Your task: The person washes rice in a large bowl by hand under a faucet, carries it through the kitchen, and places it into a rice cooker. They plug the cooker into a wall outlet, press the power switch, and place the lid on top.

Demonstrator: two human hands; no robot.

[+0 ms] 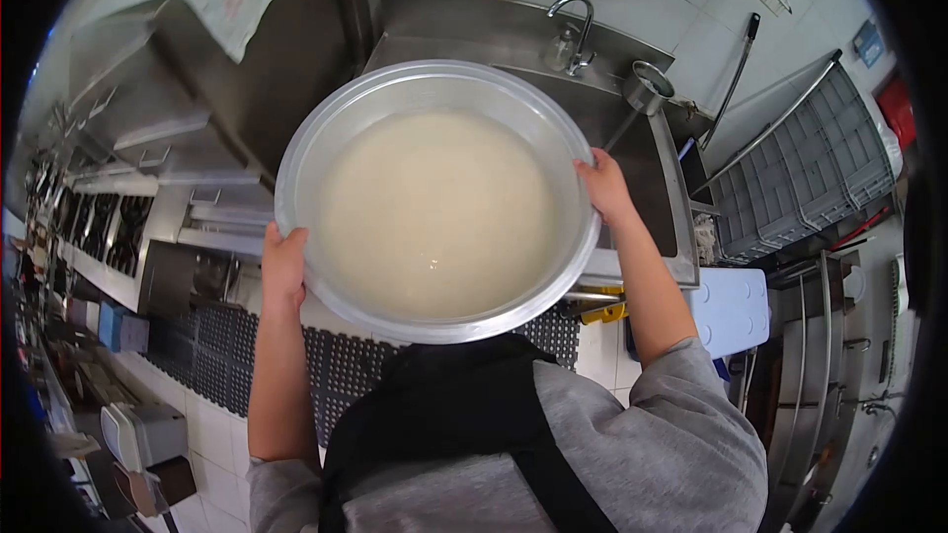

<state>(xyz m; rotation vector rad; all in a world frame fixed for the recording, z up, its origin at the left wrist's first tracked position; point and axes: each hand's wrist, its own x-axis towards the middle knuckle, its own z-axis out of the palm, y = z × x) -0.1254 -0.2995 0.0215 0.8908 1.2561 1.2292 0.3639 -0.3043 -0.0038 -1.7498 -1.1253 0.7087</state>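
Note:
A large round metal basin (434, 328) fills the middle of the view, with a cloudy, cream-coloured liquid (434, 207) inside. My left hand (284, 265) grips its left rim, the thumb over the edge and the other fingers hidden beneath or behind it. On the right rim, my right hand (604, 186) holds the basin in the same way. The basin is in front of my chest and covers part of the steel sink (642, 178) behind it.
A curved faucet (588, 20) and a metal pot (648, 87) are at the back of the sink. Grey crates (800, 168) and a light blue lid (729, 306) stand right. A stove (104, 237) is at left; a black perforated mat (346, 365) covers part of the floor.

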